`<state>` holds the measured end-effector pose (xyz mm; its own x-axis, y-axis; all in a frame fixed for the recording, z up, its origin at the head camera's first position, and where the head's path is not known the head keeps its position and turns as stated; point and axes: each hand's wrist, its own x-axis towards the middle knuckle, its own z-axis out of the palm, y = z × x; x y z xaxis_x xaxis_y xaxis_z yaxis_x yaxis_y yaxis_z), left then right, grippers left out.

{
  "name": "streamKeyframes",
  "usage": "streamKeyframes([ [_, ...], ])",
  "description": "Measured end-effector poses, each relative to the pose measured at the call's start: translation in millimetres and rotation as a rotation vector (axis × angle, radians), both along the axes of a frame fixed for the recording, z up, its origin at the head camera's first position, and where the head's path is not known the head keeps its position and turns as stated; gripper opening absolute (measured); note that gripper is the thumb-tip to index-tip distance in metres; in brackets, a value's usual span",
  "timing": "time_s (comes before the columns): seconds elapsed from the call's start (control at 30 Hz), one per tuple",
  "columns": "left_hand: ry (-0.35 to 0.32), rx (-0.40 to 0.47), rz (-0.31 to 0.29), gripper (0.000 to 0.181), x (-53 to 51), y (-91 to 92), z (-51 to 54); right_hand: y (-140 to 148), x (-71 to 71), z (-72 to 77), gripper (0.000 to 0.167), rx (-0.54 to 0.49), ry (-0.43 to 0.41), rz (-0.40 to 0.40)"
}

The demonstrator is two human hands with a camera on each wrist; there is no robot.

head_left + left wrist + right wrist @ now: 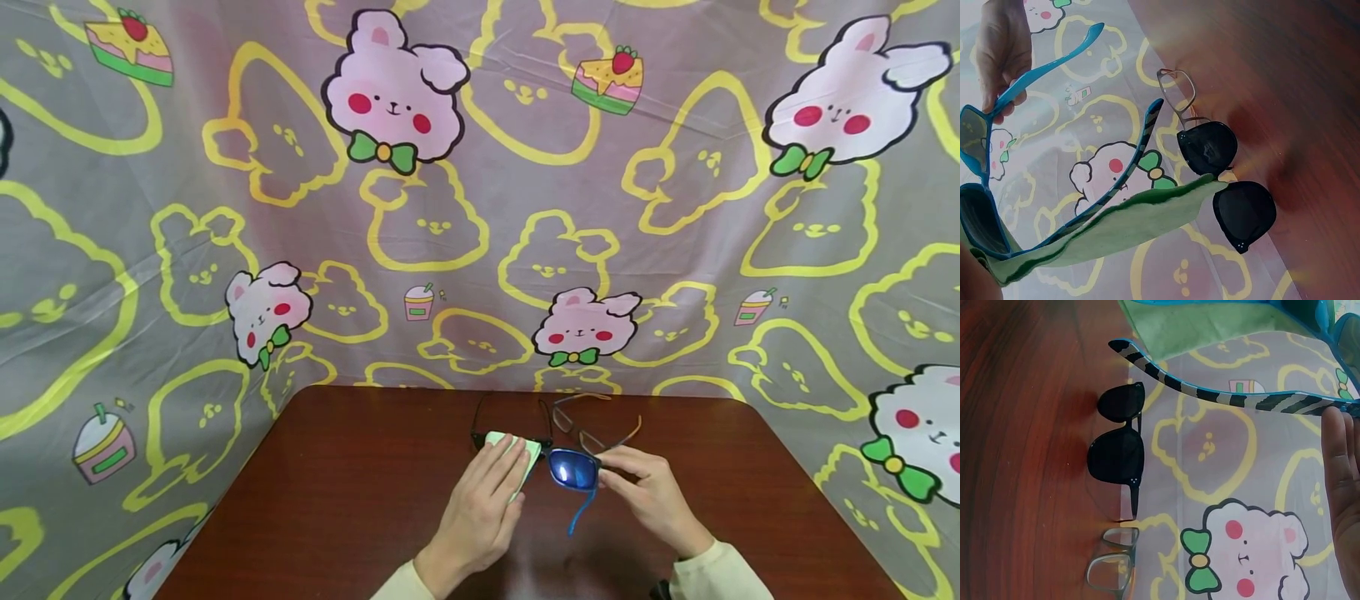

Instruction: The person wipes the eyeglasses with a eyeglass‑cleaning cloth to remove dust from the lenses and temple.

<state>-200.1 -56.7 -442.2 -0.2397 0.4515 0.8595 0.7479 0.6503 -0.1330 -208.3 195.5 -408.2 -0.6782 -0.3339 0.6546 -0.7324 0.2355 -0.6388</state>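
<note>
A pair of blue-framed sunglasses (pixel 573 469) with mirrored lenses is held up over the table. My right hand (pixel 652 492) pinches it at the hinge end of one temple arm. A light green cloth (pixel 1129 231) is folded about the other lens, and my left hand (pixel 483 504) holds it there, fingers laid along its front. The left thumb is hidden in the head view. Both temple arms are unfolded; the striped inner side of one (pixel 1229 398) shows in the right wrist view.
Beyond the hands, black sunglasses (pixel 1244 215) rest on the brown table (pixel 337 483). Beside them lie clear-lens eyeglasses (pixel 1110 572) with thin frames, arms unfolded. A curtain with cartoon rabbits (pixel 450 250) surrounds the table's back and sides.
</note>
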Motion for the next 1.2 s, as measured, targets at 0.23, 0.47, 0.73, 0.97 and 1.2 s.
streamKeyframes([
  [0.23, 0.005, -0.002, 0.005, 0.044, 0.8, 2.6, -1.0, -1.3, 0.9, -0.2, 0.021, 0.016, 0.020, -0.010],
  [0.47, 0.017, 0.025, 0.003, 0.042, 1.1, 6.5, 0.3, 4.3, -11.7, -18.8, 0.026, 0.026, 0.037, -0.007],
  [0.73, 0.005, 0.032, 0.021, 0.041, 0.4, 11.6, 0.6, 7.0, -17.1, -27.6, 0.025, 0.026, 0.067, 0.025],
  [0.97, 0.006, 0.011, 0.022, 0.040, 0.5, 14.2, 0.1, 4.8, -11.7, -19.2, 0.021, 0.032, 0.062, 0.021],
  [1.2, 0.025, -0.055, 0.018, 0.042, -0.6, 14.0, 0.7, 4.6, -11.4, -17.8, 0.023, 0.041, 0.106, 0.025],
])
